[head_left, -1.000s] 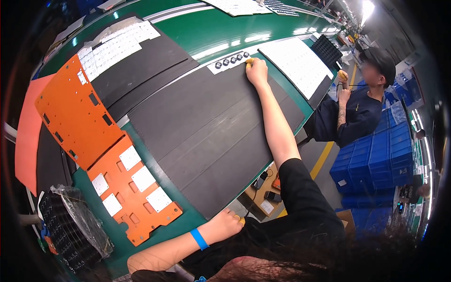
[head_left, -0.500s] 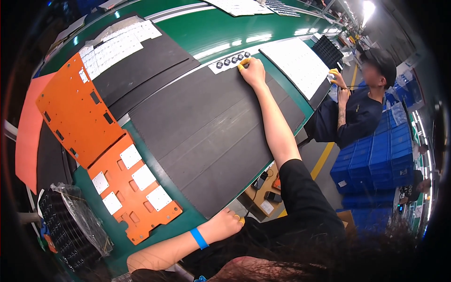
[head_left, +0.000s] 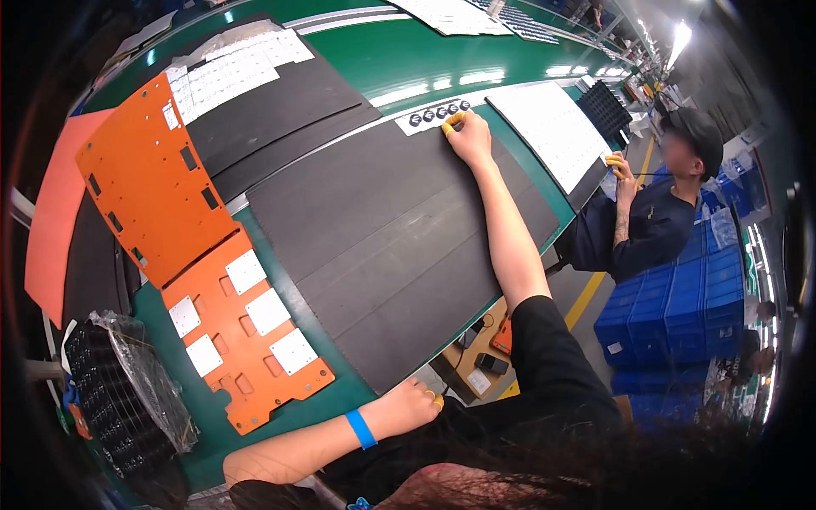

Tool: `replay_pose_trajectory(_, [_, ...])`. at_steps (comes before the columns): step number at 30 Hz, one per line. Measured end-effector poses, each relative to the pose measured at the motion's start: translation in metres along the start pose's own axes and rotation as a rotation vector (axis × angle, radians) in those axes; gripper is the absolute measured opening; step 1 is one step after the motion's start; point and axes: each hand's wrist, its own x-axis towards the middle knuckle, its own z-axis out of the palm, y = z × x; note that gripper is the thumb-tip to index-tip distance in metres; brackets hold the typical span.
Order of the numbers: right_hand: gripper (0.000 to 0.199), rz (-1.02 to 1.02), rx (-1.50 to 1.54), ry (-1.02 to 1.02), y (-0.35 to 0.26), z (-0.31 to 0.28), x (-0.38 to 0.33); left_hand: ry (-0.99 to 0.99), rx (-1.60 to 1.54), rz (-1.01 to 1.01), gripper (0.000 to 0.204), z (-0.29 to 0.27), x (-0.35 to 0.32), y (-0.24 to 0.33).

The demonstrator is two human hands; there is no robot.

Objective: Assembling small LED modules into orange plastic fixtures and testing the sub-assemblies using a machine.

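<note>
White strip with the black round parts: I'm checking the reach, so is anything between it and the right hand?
Nothing visible is: the right hand has its yellow-covered fingertips by the near edge of the white strip, toward its right end. Whether they touch it, I cannot tell.

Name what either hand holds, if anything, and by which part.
Cannot tell: right hand at the flat white strip with round black parts; left hand curled, palm hidden.
</note>
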Motion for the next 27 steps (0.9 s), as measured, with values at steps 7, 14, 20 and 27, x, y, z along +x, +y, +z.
replay_pose_trajectory(7, [0.018, 0.145, 0.049, -0.082, -0.009, -0.007, -0.001, 0.065, -0.005, 0.003, 0.008, 0.004, 0.001, 0.001])
replay_pose_trajectory(14, [0.014, -0.063, 0.109, 0.084, -0.002, 0.005, 0.003, 0.102, 0.026, -0.015, 0.008, 0.01, 0.003, 0.001])
replay_pose_trajectory(20, [0.015, -0.404, 0.301, 0.258, -0.058, -0.005, -0.002, 0.146, 0.041, -0.015, 0.009, 0.014, -0.001, 0.0])
replay_pose_trajectory(27, [0.017, -0.819, 0.668, -0.106, -0.204, -0.012, -0.085, 0.121, 0.066, -0.023, 0.01, 0.015, -0.003, 0.002])
